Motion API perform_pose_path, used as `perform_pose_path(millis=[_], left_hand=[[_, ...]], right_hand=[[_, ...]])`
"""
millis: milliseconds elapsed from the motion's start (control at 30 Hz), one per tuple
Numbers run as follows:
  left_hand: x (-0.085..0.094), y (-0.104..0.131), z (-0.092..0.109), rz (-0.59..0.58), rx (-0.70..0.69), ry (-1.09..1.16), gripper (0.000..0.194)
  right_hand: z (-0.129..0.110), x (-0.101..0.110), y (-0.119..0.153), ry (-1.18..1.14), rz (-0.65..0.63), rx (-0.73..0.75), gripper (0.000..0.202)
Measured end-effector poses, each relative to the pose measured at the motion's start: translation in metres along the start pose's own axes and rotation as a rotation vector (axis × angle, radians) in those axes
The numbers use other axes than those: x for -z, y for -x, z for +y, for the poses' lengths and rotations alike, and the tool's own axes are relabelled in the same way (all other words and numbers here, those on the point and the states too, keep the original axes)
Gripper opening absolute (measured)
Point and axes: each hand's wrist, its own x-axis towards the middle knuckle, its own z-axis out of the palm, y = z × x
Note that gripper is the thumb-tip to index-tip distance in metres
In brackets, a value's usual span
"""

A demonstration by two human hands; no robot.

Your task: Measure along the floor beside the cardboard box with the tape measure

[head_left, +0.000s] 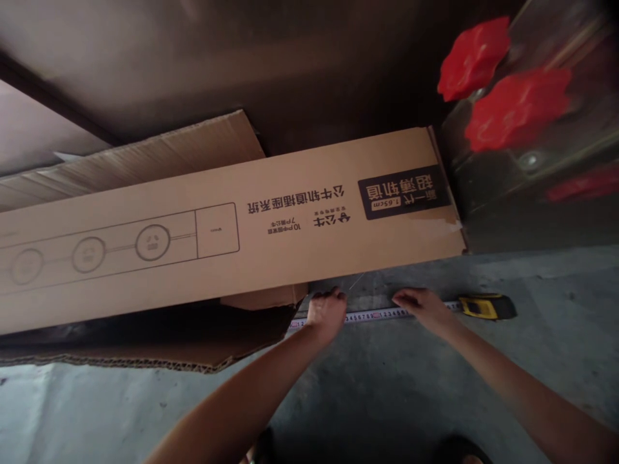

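A tape measure (487, 307) with a yellow and black case lies on the grey floor at the right. Its white blade (362, 316) runs left from the case to the open carton's edge. My left hand (327, 312) is closed over the blade, fingers curled close below the long box. A fine pale line, like a thread (356, 281), shows just beyond its fingertips; whether it is gripped I cannot tell. Nearer the case, my right hand (420, 306) is over the blade too, its fingers pinched together. What either pinch holds is hidden or too small to see.
A long printed cardboard box (300, 254) rests across an open corrugated carton (193, 357) at the left. Red knobs (520, 109) on a dark machine part stand at the upper right. A brownish metal panel (193, 58) rises behind. Dark footwear (459, 449) shows at the bottom.
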Motion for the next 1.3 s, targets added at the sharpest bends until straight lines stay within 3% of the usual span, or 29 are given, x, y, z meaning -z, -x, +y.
perform_pose_path(millis=[200,633,867,1100,1300], left_hand=[[-0.002,-0.001,0.0,-0.015,-0.003,0.006,0.014],[-0.002,-0.002,0.0,-0.049,0.004,0.016,0.015],[-0.002,-0.002,0.0,-0.065,0.014,0.026,0.018],[-0.003,-0.002,0.0,-0.058,0.007,0.021,0.017],[-0.003,-0.003,-0.001,-0.041,-0.001,0.014,0.016]], right_hand=[[0.011,0.01,0.005,-0.005,0.058,-0.075,0.03],[0.023,0.007,0.003,0.08,0.085,-0.139,0.032],[0.015,0.002,0.007,0.354,0.125,-0.119,0.02],[-0.007,0.0,0.004,0.705,0.039,0.047,0.022],[-0.018,-0.004,0.001,0.839,0.007,0.093,0.025]])
